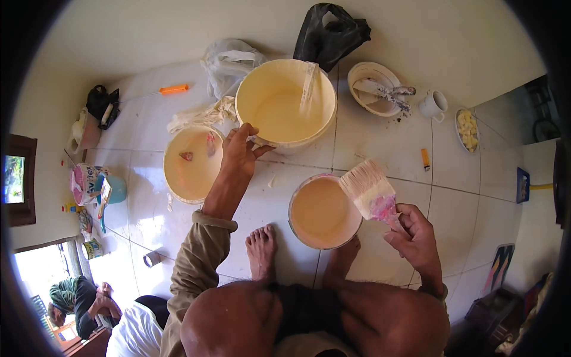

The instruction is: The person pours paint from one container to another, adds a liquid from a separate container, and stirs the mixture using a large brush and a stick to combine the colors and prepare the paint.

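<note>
In my right hand [416, 235] is a wide paintbrush [372, 193], held by its pink-stained handle. The pale bristles point up and left, over the right edge of a tub of cream-coloured liquid [321, 214] between my feet. My left hand [238, 154] grips the near rim of a large cream bucket [247, 119], fingers at its lower left side. A flat stick [308, 83] leans inside that bucket, with pale yellow paint below it. Left of my forearm sits another tub [172, 178] with pinkish liquid and reddish pieces in it.
A bowl with scrapers [377, 89], a mug [433, 106], a plate of yellowish pieces [467, 130] and an orange lighter [425, 159] lie right. Plastic bags [326, 38] stand behind the bucket. At left are paint pails [110, 189], an orange-handled tool [173, 89] and a seated person [83, 303].
</note>
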`<action>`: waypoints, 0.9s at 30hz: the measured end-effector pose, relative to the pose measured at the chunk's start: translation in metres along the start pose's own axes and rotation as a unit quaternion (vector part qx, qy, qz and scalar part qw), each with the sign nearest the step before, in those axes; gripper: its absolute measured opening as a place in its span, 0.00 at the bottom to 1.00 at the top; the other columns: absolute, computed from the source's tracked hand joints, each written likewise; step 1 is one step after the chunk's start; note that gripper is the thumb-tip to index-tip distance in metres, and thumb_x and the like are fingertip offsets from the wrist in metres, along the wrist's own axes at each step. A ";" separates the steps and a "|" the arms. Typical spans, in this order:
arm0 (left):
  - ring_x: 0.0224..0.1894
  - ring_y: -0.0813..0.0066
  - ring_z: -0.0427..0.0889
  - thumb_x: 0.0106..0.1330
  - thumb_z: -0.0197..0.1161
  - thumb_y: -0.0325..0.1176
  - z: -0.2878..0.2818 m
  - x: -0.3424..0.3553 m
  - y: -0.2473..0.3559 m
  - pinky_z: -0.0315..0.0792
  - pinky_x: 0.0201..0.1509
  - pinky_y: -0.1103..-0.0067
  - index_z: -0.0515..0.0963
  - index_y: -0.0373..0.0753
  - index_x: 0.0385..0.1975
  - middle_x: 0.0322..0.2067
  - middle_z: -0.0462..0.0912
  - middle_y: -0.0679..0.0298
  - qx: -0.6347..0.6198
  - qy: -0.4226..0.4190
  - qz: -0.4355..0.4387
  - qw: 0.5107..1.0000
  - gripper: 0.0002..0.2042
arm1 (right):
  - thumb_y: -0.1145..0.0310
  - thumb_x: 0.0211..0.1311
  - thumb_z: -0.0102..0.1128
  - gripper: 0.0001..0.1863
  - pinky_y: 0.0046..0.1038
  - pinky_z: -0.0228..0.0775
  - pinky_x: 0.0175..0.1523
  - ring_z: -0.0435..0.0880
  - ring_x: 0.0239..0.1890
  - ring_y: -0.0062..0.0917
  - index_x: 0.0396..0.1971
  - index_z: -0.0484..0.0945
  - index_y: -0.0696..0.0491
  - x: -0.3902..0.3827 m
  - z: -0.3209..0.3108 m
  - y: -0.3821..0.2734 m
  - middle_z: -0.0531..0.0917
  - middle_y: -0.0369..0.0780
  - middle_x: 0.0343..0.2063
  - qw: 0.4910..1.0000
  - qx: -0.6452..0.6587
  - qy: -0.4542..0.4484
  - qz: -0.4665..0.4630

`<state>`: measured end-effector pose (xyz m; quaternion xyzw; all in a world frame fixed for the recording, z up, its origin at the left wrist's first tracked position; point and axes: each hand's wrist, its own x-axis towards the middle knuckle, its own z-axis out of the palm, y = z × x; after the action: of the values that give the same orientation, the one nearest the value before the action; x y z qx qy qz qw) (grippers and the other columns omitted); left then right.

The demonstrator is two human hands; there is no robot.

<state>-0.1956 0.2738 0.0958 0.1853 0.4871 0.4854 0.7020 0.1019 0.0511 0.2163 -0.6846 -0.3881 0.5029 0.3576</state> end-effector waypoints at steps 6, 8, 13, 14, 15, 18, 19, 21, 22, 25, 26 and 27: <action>0.50 0.59 0.76 0.62 0.59 0.29 0.017 0.015 -0.008 0.81 0.47 0.58 0.68 0.35 0.39 0.45 0.72 0.55 -0.049 -0.016 0.008 0.999 0.10 | 0.72 0.60 0.59 0.17 0.17 0.59 0.22 0.68 0.19 0.11 0.48 0.75 0.63 0.012 -0.005 -0.021 0.77 0.35 0.23 0.996 0.021 -0.069 0.060; 0.51 0.60 0.76 0.63 0.59 0.29 0.018 0.010 -0.008 0.82 0.47 0.58 0.68 0.35 0.39 0.46 0.72 0.55 -0.052 -0.002 0.014 0.999 0.10 | 0.69 0.61 0.58 0.18 0.17 0.60 0.22 0.69 0.17 0.12 0.48 0.76 0.63 0.019 -0.004 -0.019 0.77 0.36 0.22 0.992 0.033 -0.098 0.076; 0.50 0.69 0.75 0.68 0.60 0.38 0.009 -0.004 -0.034 0.74 0.58 0.63 0.67 0.31 0.49 0.46 0.73 0.59 0.003 -0.003 0.080 0.997 0.19 | 0.60 0.68 0.48 0.22 0.17 0.56 0.17 0.64 0.11 0.13 0.51 0.76 0.62 0.019 -0.012 -0.015 0.75 0.38 0.19 0.959 0.168 -0.194 0.118; 0.50 0.69 0.75 0.68 0.60 0.38 0.006 -0.018 -0.040 0.74 0.58 0.63 0.67 0.31 0.49 0.46 0.73 0.59 0.004 -0.008 0.079 0.997 0.19 | 0.60 0.68 0.48 0.22 0.17 0.56 0.17 0.64 0.11 0.13 0.51 0.76 0.62 0.018 -0.015 -0.016 0.75 0.38 0.19 0.960 0.169 -0.189 0.117; 0.55 0.66 0.73 0.69 0.58 0.41 0.000 -0.038 -0.048 0.71 0.60 0.63 0.67 0.32 0.52 0.48 0.73 0.57 0.072 -0.013 0.078 0.994 0.20 | 0.58 0.68 0.47 0.23 0.17 0.55 0.16 0.63 0.10 0.13 0.51 0.77 0.62 0.018 -0.017 -0.019 0.74 0.38 0.18 0.955 0.177 -0.198 0.132; 0.60 0.61 0.71 0.72 0.52 0.49 -0.036 -0.092 -0.067 0.68 0.62 0.64 0.69 0.34 0.57 0.53 0.75 0.55 0.300 -0.130 -0.034 0.945 0.24 | 0.56 0.68 0.47 0.24 0.17 0.54 0.15 0.61 0.09 0.13 0.50 0.76 0.62 0.015 -0.022 -0.017 0.73 0.38 0.17 0.947 0.184 -0.209 0.158; 0.59 0.61 0.72 0.72 0.52 0.51 -0.042 -0.106 -0.071 0.68 0.61 0.64 0.71 0.32 0.55 0.54 0.74 0.54 0.300 -0.175 -0.106 0.932 0.26 | 0.55 0.67 0.46 0.24 0.17 0.54 0.15 0.61 0.09 0.13 0.50 0.76 0.61 0.013 -0.024 -0.015 0.73 0.38 0.16 0.946 0.180 -0.212 0.164; 0.54 0.63 0.76 0.72 0.52 0.51 -0.058 -0.130 -0.069 0.71 0.59 0.67 0.70 0.28 0.54 0.51 0.76 0.53 0.268 -0.194 -0.156 0.931 0.27 | 0.56 0.66 0.48 0.24 0.17 0.54 0.15 0.61 0.09 0.13 0.50 0.76 0.61 0.018 -0.012 -0.014 0.73 0.38 0.17 0.949 0.158 -0.218 0.162; 0.53 0.64 0.76 0.72 0.54 0.51 -0.054 -0.136 -0.070 0.72 0.57 0.68 0.70 0.26 0.53 0.50 0.76 0.49 0.282 -0.192 -0.159 0.926 0.28 | 0.56 0.65 0.50 0.23 0.17 0.55 0.16 0.62 0.09 0.13 0.49 0.76 0.60 0.017 -0.013 -0.019 0.73 0.37 0.17 0.962 0.119 -0.199 0.146; 0.51 0.65 0.78 0.69 0.58 0.50 -0.051 -0.137 -0.075 0.74 0.55 0.71 0.69 0.24 0.52 0.48 0.76 0.44 0.296 -0.200 -0.160 0.920 0.29 | 0.61 0.65 0.51 0.20 0.18 0.57 0.18 0.65 0.11 0.13 0.50 0.75 0.60 0.007 -0.021 -0.018 0.75 0.37 0.20 0.977 0.049 -0.168 0.124; 0.49 0.65 0.78 0.68 0.61 0.49 -0.050 -0.137 -0.075 0.74 0.54 0.71 0.69 0.24 0.51 0.48 0.76 0.43 0.298 -0.209 -0.159 0.918 0.29 | 0.61 0.65 0.51 0.20 0.18 0.57 0.18 0.65 0.11 0.13 0.50 0.75 0.60 0.005 -0.023 -0.018 0.75 0.37 0.20 0.977 0.050 -0.167 0.125; 0.49 0.65 0.78 0.68 0.61 0.49 -0.048 -0.136 -0.074 0.74 0.54 0.71 0.69 0.24 0.51 0.48 0.76 0.43 0.299 -0.209 -0.160 0.917 0.29 | 0.65 0.64 0.52 0.19 0.17 0.58 0.19 0.68 0.13 0.14 0.51 0.73 0.60 0.004 -0.025 -0.019 0.76 0.38 0.23 0.981 0.016 -0.160 0.107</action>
<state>-0.2072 0.1118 0.0880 0.4033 0.4751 0.1480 0.7679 0.1233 0.0605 0.2375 -0.6272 -0.3562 0.6474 0.2462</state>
